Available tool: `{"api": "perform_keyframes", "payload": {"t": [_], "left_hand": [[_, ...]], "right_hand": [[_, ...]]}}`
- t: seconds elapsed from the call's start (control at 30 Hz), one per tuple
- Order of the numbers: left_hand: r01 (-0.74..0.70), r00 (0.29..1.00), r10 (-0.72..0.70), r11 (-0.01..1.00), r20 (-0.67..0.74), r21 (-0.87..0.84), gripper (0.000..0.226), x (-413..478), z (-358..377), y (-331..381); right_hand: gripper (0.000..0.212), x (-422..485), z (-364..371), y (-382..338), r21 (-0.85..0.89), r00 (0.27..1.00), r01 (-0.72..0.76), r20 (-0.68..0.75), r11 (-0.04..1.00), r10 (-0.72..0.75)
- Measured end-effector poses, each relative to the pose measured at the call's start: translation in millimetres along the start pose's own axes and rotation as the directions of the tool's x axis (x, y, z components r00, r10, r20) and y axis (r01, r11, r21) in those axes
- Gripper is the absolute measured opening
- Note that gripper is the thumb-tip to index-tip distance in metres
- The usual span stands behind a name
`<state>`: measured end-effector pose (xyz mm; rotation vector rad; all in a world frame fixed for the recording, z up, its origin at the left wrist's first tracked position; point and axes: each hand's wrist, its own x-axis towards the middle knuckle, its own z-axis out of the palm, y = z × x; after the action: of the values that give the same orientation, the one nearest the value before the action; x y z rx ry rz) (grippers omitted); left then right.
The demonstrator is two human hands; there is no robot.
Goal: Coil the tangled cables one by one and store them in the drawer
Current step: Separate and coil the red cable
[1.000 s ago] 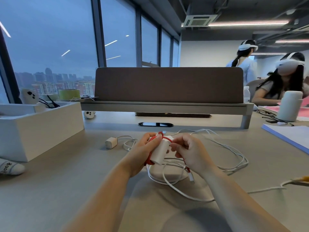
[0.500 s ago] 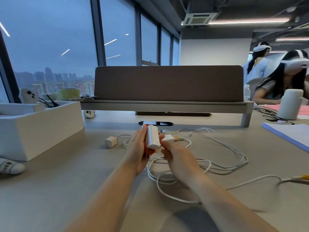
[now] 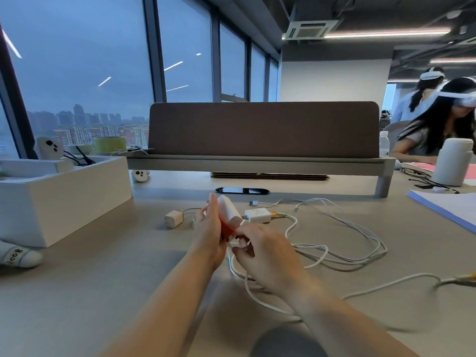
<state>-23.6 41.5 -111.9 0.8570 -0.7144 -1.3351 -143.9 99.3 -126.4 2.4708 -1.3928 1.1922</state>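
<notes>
Head | right hand (image 3: 265,253) lower (pinching red cable (image 3: 226,229)) | left hand (image 3: 208,230) grips charger (image 3: 228,208)

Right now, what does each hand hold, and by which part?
The left hand grips the white charger block by its lower half, with the red cable against the palm. The right hand pinches the red cable just below the block.
</notes>
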Motion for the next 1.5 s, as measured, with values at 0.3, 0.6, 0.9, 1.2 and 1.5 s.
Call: {"api": "perform_keyframes", "payload": {"t": [0.3,0.6,0.9,1.2,1.5], "left_hand": [[0.136,0.972,-0.151,0.986,0.180,0.093,0.047,-3,-2,-2],[0.036,0.910,-0.089,0.990,0.406,0.136,0.030,-11,2,-4],[0.082,0.887,-0.215,0.944,0.409,0.319,0.045,-16,6,-3],[-0.029,0.898,-0.109,0.952,0.425,0.304,0.041,-14,4,-4],[-0.135,0.769,-0.158,0.907,0.620,0.398,0.056,-27,3,1]], "right_hand": [[0.008,3,-4,8,0.212,0.995,0.007,-0.100,0.977,0.015],[0.009,8,-15,21,0.530,0.934,-0.213,-0.135,0.821,0.330],[0.017,9,-24,14,0.674,0.896,-0.178,-0.190,0.717,0.401],[0.016,7,-31,11,0.683,0.909,-0.225,-0.109,0.695,0.401],[0.012,7,-32,18,0.788,0.868,-0.273,-0.046,0.552,0.495]]}}
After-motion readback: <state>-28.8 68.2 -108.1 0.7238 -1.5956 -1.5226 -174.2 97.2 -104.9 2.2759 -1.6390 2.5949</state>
